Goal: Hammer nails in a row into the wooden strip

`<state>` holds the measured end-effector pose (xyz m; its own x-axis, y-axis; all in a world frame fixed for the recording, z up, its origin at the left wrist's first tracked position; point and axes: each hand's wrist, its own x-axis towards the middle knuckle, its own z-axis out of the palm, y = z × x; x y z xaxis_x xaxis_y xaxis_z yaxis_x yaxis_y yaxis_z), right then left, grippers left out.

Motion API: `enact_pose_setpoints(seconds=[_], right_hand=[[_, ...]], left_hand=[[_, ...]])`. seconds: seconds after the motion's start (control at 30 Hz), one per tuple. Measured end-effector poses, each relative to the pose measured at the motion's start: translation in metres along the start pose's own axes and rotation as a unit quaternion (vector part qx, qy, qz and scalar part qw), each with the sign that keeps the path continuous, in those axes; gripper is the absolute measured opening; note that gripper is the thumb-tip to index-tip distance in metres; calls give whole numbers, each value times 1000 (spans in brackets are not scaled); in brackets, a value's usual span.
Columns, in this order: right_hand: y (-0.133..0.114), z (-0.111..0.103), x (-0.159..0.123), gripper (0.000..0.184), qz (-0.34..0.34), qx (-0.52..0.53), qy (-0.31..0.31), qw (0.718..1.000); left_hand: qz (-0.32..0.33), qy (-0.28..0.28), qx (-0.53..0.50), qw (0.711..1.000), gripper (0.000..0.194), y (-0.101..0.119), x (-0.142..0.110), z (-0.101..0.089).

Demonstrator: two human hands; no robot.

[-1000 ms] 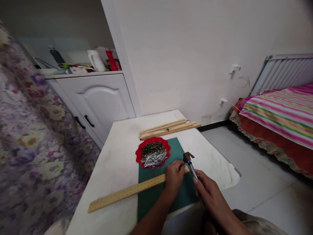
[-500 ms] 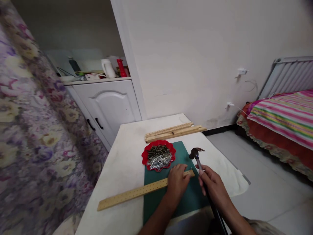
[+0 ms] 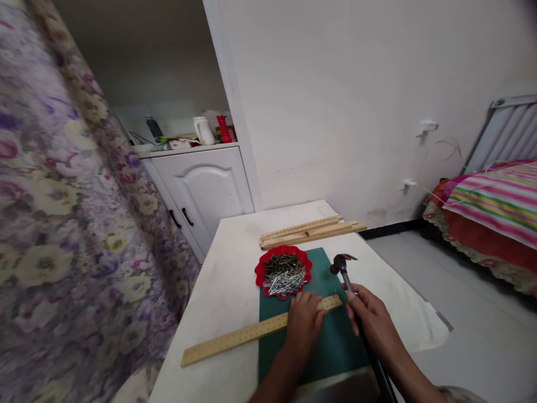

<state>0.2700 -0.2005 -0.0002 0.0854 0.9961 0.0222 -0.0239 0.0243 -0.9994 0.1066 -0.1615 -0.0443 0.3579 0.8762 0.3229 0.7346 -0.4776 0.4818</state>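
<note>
My left hand [image 3: 304,320] is closed over a narrow wooden strip [image 3: 239,338] dotted with rows of small marks, near its right end. The strip lies slantwise across a green mat [image 3: 323,361] and onto the bare tabletop at left. In my right hand [image 3: 369,313] is a claw hammer [image 3: 343,264], gripped by the handle with its head up, just right of the strip's end and apart from it. A red scalloped dish [image 3: 260,275] full of nails [image 3: 286,274] sits beyond my left hand, partly on the mat. Whether my left fingers also hold a nail is hidden.
More wooden strips [image 3: 312,230] lie at the far end of the white table [image 3: 210,313]. Beyond stands a white cabinet [image 3: 210,190] with a jug and bottles on top. A floral curtain [image 3: 84,224] hangs at left; a bed [image 3: 495,207] is at right.
The whole scene has shifted right and slightly down as my view turned. My left hand stays on the strip and the hammer remains raised, with little visible movement of either.
</note>
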Motion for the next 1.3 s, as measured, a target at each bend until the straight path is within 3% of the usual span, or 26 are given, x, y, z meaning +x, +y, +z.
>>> enact_pose_setpoints(seconds=[0.1, 0.2, 0.37, 0.67, 0.83, 1.1, 1.3], right_hand=[[-1, -3, -1, 31, -2, 4, 5, 1000], [0, -6, -1, 32, -3, 5, 9, 1000], [1, -7, -2, 37, 1, 6, 3, 1000], [-1, -5, -4, 35, 3, -1, 6, 1000], [0, -4, -3, 34, -5, -5, 3, 1000], [-3, -4, -3, 35, -9, 1, 9, 1000], [-2, -3, -5, 34, -11, 2, 7, 1000]], left_hand=[[8, 52, 24, 998, 18, -13, 7, -18], [-34, 80, 81, 993, 23, -32, 23, -37], [-71, 31, 159, 984, 22, -50, 42, -47], [-116, -61, 271, 954, 23, -27, 58, -52], [-96, -80, 267, 956, 25, -24, 65, -53], [-75, -50, 254, 963, 19, -32, 53, -52], [-61, 28, 182, 981, 16, -32, 47, -53]])
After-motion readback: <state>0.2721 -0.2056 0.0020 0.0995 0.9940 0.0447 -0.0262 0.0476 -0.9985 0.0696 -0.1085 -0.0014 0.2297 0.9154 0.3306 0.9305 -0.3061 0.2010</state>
